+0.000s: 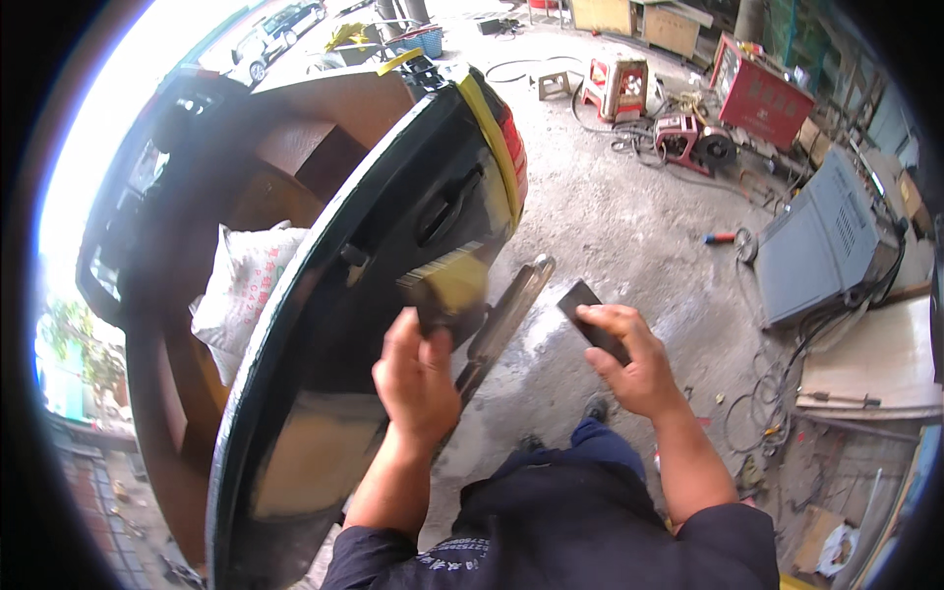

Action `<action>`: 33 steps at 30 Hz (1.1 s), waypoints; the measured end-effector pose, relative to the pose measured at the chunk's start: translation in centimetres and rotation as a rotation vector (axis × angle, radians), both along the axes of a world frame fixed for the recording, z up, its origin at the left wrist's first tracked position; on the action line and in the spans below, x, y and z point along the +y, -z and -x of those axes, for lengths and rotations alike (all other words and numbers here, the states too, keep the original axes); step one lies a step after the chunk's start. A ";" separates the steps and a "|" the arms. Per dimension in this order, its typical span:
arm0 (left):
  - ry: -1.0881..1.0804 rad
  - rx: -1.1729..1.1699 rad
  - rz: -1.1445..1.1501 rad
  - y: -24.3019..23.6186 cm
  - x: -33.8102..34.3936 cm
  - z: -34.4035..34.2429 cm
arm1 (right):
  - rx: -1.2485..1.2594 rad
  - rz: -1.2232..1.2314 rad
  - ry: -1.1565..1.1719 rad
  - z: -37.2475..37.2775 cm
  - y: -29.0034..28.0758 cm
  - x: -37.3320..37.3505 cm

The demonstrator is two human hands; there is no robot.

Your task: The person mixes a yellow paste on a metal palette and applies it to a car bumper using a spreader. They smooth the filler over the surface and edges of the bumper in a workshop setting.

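My left hand is closed on a wide flat scraper, blurred, its face yellow as if coated with putty. It is held up in front of the dark vehicle side panel. My right hand grips a small dark rectangular spreader, thumb below and fingers above, apart from the panel. Low on the panel lies a tan filler patch. Above the scraper is a dark door handle. Yellow masking tape runs along the panel's far edge, beside a red tail light.
A side step bar juts out below the panel. Inside the vehicle lies a white sack. On the concrete floor stand a stool, a red machine, a red cabinet and a grey cabinet. Cables and a grinder lie around.
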State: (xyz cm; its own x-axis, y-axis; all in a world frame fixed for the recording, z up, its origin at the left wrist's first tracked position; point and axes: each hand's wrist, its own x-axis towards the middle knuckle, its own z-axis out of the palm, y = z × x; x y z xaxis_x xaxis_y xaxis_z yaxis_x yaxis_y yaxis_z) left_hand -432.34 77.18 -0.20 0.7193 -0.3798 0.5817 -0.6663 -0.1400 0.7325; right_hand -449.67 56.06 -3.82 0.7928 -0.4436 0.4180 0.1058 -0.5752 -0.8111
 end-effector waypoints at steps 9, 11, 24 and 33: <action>0.446 0.521 0.276 -8.4 -0.4 -17.2 | -0.170 -1.455 -0.111 -2.1 11.9 -2.4; 0.193 0.406 0.185 -10.6 -0.9 -20.3 | -0.185 -1.638 -0.145 -4.1 14.9 -2.7; 0.554 0.824 0.403 -13.9 -11.6 -33.0 | -0.100 -1.832 -0.272 -18.8 30.5 -11.3; 0.578 0.900 0.300 -12.3 -18.3 -28.6 | 0.017 -2.156 -0.211 -25.2 29.9 -12.0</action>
State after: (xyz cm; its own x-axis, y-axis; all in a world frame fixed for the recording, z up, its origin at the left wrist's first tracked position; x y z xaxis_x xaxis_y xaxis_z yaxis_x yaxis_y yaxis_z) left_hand -403.72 58.88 12.09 0.6853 -0.7258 0.0609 0.2176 0.2837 0.9339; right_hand -424.43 44.09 -33.68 0.8773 -0.0215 -0.4795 0.0158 0.9997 -0.0158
